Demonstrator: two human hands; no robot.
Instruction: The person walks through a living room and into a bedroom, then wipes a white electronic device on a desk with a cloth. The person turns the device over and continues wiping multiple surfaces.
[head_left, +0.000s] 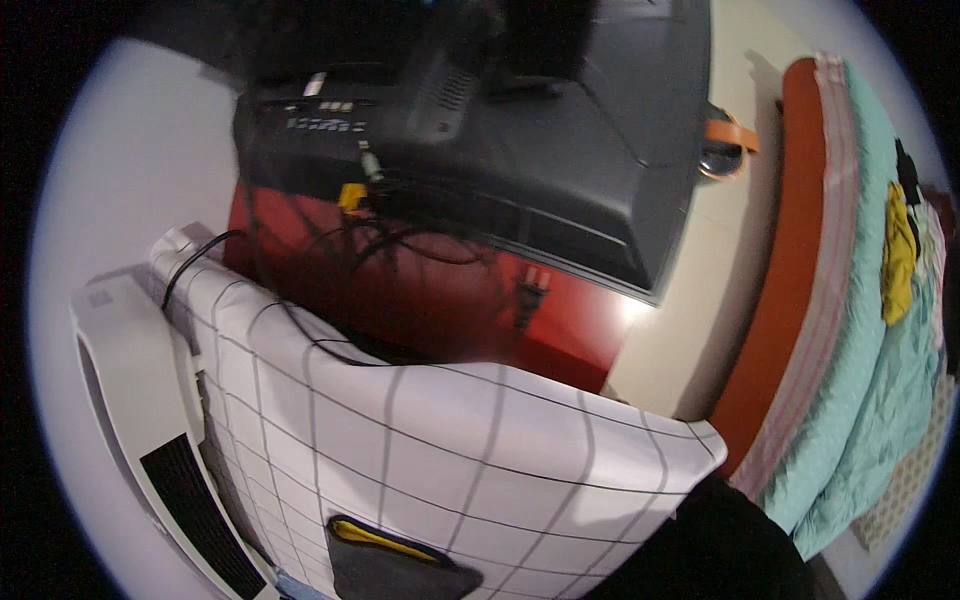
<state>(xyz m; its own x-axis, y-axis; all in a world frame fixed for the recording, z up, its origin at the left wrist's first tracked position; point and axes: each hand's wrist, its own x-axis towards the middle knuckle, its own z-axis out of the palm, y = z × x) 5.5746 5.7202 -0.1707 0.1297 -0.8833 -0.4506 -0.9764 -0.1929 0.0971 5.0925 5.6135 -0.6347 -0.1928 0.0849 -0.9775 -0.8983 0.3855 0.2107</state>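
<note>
Neither of my hands is in view. Before me is the dark back of a flat-screen television or monitor (570, 169), with a row of sockets at its left. A grey-white cable connector (370, 161) hangs by the sockets, and a yellow connector (352, 199) lies just below. Black cables (420, 244) loop over a red surface (442, 315) under the screen. What looks like a black two-pin plug (531, 296) is among them, its prongs upward. Nearer to me spreads a white grid-patterned cover (450, 427), a black cable crossing its far edge.
On the cover lies a dark grey pouch (401, 566) with yellow lining. A white appliance with a black grille (120, 330) stands by the left wall. At right is a bed with a teal cover (855, 397) and a yellow cloth (898, 255). Black fabric (705, 540) fills the lower right.
</note>
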